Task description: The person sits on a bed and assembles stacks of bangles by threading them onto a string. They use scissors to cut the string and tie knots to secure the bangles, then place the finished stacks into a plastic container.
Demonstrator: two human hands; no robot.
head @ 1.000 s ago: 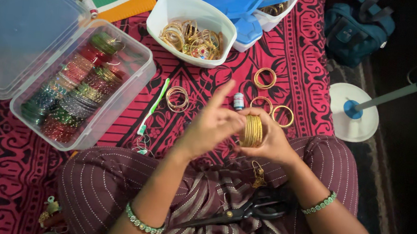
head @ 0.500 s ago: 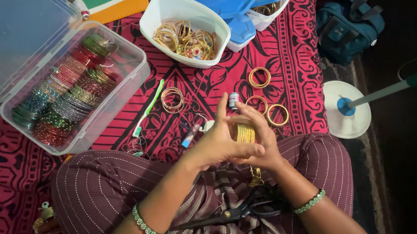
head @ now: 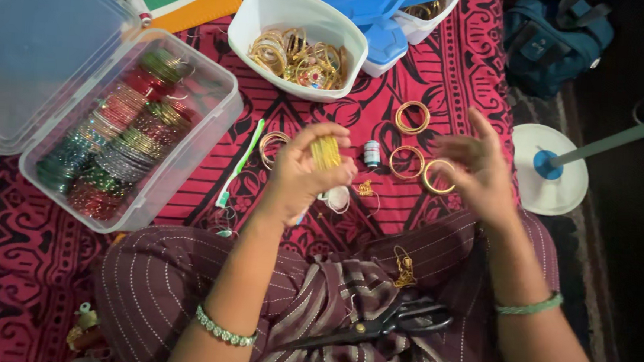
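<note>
Right now the left hand [head: 304,174] is closed tight around a small stack of thin gold metal bangles [head: 325,151], holding it up over the red and black patterned cloth [head: 447,77]. Well apart from it, the right hand [head: 479,172] is open with its fingers spread and holds nothing; it is blurry. Under the right hand lie three loose gold bangles [head: 411,116] on the cloth, and a little blue spool of thread [head: 371,153] stands between the two hands. A thin green and white stick [head: 239,165] lies just left of the left hand. Near the top edge of the cloth sits a white oval plastic bowl [head: 251,22] full of gold bangles. At the left edge is a clear plastic box [head: 214,115] with rows of green, red and silver bangles inside, its lid open. Black scissors [head: 384,323] rest on the person's striped brown lap.
</note>
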